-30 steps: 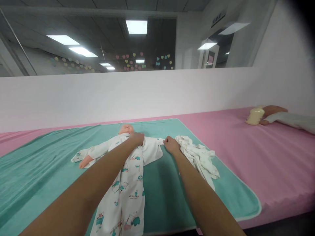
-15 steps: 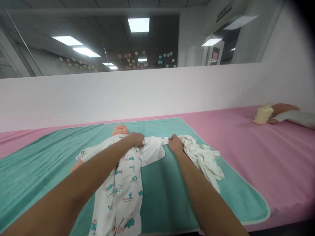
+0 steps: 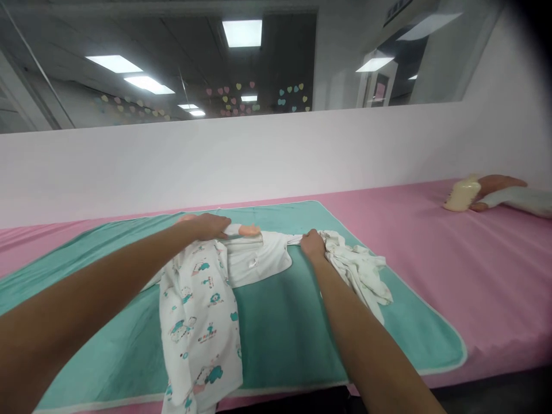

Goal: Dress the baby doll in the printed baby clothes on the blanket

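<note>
A baby doll lies on a teal mat [image 3: 280, 322], dressed in a white printed sleepsuit [image 3: 198, 322]. My left hand [image 3: 207, 225] is closed on the upper part of the sleepsuit near the doll's chest, and it hides most of the head. One small doll hand [image 3: 249, 230] pokes out bare just right of my fingers. My right hand [image 3: 313, 246] is closed on the end of the sleepsuit's white sleeve [image 3: 263, 261], which is stretched out to the right.
A crumpled white garment [image 3: 357, 273] lies on the mat beside my right wrist. The mat rests on a pink sheet [image 3: 431, 241]. At the far right lie a pale baby bottle [image 3: 463, 194] and another doll [image 3: 509, 192]. A white wall runs behind.
My left hand has shifted left and pulled the sleepsuit's left side off the doll's chest. The doll's hand has come bare out of the sleeve, which my right hand keeps holding.
</note>
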A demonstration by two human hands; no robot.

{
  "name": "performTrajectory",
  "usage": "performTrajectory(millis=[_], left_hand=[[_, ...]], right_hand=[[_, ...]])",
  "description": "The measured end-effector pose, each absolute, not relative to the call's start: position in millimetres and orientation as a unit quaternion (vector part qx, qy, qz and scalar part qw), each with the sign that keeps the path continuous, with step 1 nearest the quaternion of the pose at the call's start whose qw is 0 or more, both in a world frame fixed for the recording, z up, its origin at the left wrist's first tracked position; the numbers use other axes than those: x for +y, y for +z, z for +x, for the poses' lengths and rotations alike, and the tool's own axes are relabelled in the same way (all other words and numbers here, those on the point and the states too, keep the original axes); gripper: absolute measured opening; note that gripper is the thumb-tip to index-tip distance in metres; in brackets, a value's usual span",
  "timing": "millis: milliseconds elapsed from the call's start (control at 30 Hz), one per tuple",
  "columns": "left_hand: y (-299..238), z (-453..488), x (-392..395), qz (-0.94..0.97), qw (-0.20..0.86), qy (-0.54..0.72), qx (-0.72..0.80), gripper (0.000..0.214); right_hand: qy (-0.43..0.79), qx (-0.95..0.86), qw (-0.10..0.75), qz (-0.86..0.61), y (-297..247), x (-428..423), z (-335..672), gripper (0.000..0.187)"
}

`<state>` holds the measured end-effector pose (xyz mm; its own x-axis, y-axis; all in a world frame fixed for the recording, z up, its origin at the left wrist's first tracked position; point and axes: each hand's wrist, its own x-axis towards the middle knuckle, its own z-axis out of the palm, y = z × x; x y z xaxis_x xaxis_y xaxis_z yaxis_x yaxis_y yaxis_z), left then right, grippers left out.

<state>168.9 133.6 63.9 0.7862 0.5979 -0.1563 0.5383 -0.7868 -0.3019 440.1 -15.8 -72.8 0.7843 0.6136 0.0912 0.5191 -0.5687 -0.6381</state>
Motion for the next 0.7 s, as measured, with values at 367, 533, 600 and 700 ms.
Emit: performTrajectory(millis=[367, 533, 600, 700], left_hand=[[38.0, 211.6, 84.0, -0.927, 0.093, 0.131, -0.339, 0.032], [-6.7, 189.1, 1.7, -0.959, -0.051, 0.059, -0.273, 0.043], [-40.1, 159.5, -46.2, -0.927, -0.240, 0.026, -0.286, 0.050], [-92.7, 113.6, -112.5, -0.908, -0.310, 0.070, -0.274, 0.049]], right_hand=[[0.060, -0.372, 0.349, -0.858, -71.0, -24.3, 431.2, 0.016], [0.017, -0.411, 0.382, -0.827, -51.5, -33.9, 413.6, 0.016], [-0.004, -0.428, 0.405, -0.808, -33.8, -45.6, 396.9, 0.016], [-0.034, -0.492, 0.545, -0.678, -11.0, -96.1, 356.8, 0.016]])
